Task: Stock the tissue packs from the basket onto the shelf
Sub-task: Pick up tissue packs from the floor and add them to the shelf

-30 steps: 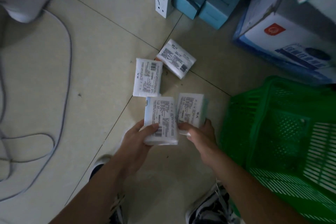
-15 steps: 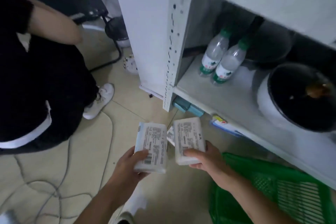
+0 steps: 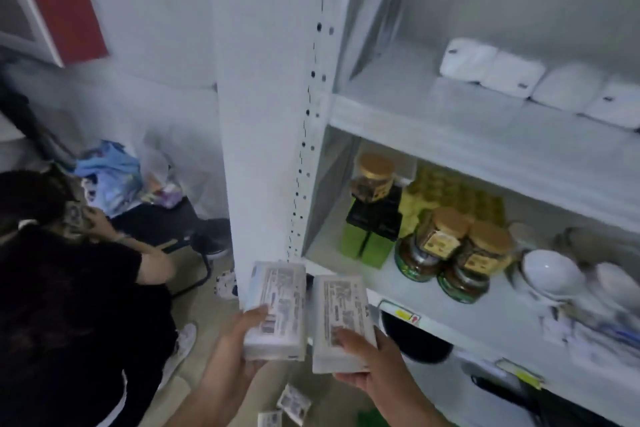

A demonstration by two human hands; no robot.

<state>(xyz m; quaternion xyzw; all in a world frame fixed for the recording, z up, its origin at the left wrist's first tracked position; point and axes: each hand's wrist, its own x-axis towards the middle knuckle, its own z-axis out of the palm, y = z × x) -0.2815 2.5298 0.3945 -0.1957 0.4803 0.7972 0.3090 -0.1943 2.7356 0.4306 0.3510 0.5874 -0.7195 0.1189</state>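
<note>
one head-worn wide-angle view looks forward and down from standing height, close to a white shelf unit (image 3: 485,135) that fills the right side. the upright post (image 3: 270,114) runs down the middle, and the floor (image 3: 214,333) lies far below at lower left. the frame is blurred.

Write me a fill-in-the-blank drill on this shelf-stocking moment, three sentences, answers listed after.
1. Each of the hands, left hand and right hand, holds ____ tissue pack.
2. The row of white packs already stocked lies on the shelf ____ the jars.
3. The jars have ____-coloured lids.

Answers: one; above; gold
</note>
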